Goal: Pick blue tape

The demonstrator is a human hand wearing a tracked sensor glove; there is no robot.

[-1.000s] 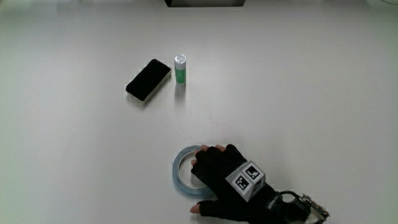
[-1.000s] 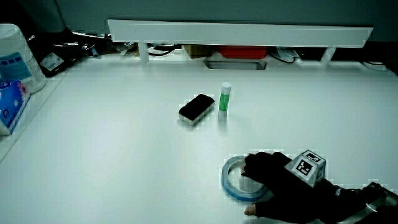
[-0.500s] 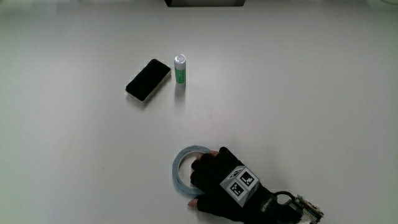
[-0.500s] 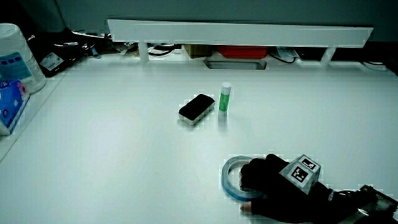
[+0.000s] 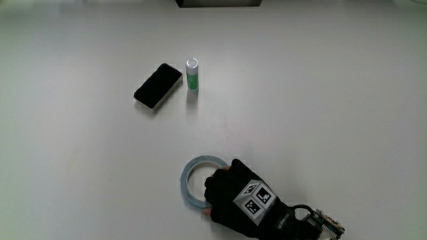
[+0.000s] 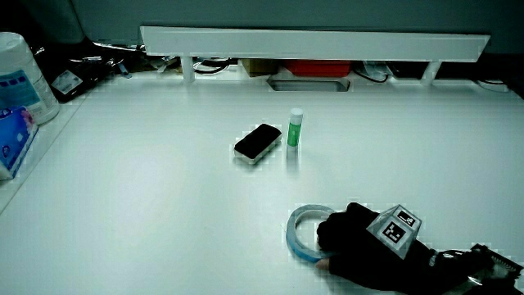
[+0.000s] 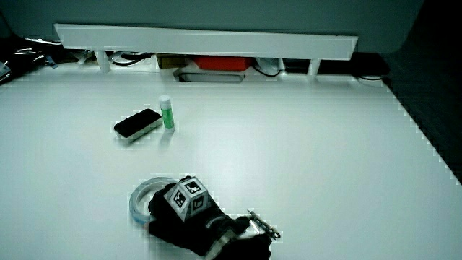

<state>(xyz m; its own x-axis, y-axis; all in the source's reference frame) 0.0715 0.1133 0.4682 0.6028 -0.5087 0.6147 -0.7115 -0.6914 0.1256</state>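
Observation:
The blue tape [image 5: 186,175] is a pale blue ring lying flat on the white table at the edge nearest the person. The gloved hand [image 5: 230,193] rests on the part of the ring nearest the person, with its fingers curled over the rim and into the hole. The patterned cube sits on the back of the hand. Both side views show the tape [image 6: 296,228] [image 7: 141,195] half covered by the hand [image 6: 360,246] [image 7: 180,214]. The covered part of the ring is hidden.
A black phone [image 5: 158,86] and an upright green glue stick [image 5: 192,73] stand side by side farther from the person than the tape. A low white partition [image 6: 315,41] runs along the table. A white container [image 6: 18,74] stands at the table's edge.
The fingers have curled in tighter over the ring's rim, and the hand has drawn back slightly toward the person. The ring has slid a little along the table.

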